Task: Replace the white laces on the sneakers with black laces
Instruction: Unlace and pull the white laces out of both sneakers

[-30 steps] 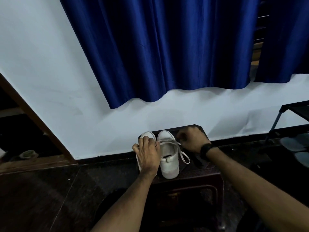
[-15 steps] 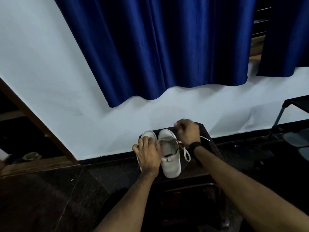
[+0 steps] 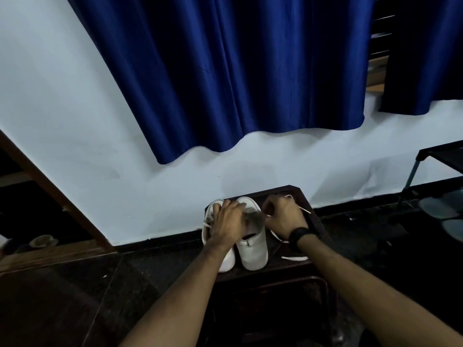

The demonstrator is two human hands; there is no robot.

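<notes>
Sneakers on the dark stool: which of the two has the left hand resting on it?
The sneaker on the left: the left hand lies over it. The sneaker on the right stays mostly uncovered, beside the right hand.

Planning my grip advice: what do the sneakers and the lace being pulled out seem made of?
Sneakers: likely smooth white leather or synthetic, matte, uncreased toe with faint sheen. White lace: flat woven fabric by its look, limp and ribbon-like where it lies on the dark stool; the right hand pinches it.
</notes>
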